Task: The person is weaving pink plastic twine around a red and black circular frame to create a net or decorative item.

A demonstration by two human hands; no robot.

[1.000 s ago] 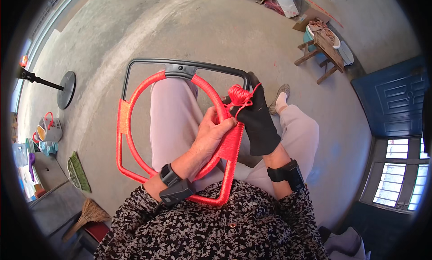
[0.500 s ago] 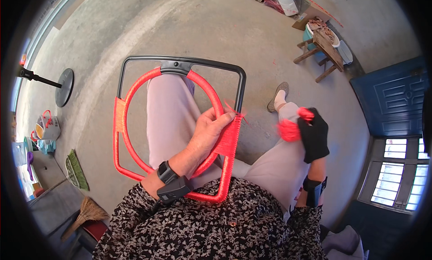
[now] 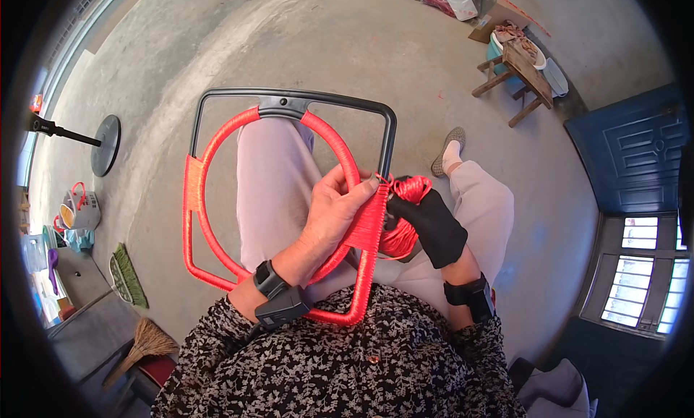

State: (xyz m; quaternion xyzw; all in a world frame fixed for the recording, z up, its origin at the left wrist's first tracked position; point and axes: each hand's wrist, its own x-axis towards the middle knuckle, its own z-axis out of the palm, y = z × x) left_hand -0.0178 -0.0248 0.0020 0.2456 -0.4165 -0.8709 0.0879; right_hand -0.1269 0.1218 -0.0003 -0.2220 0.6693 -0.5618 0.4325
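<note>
A black frame (image 3: 327, 97) with rounded corners and a ring inside it rests across my lap. Shiny red cord (image 3: 192, 188) is wound tightly over the ring and over the frame's lower part; the upper bar and upper sides are bare black. My bare left hand (image 3: 338, 208) grips the frame's right side, its thumb pressed at the top end of the winding. In a black glove, my right hand (image 3: 436, 228) is closed on a loose bundle of red cord (image 3: 406, 233) just right of that side. The gloved fingertips are partly hidden behind the frame and cord.
A wooden stool (image 3: 522, 74) stands at the far right, beside a tub with cloth in it. At the left are a round black stand base (image 3: 109, 145), a white bucket (image 3: 81, 210), a green brush head (image 3: 128, 275) and a straw broom (image 3: 142, 346). A blue door (image 3: 632, 154) is at right.
My right hand has come leftward from over my right knee, bringing the red cord bundle up against the frame's right side. My left hand and the frame have stayed nearly in place.
</note>
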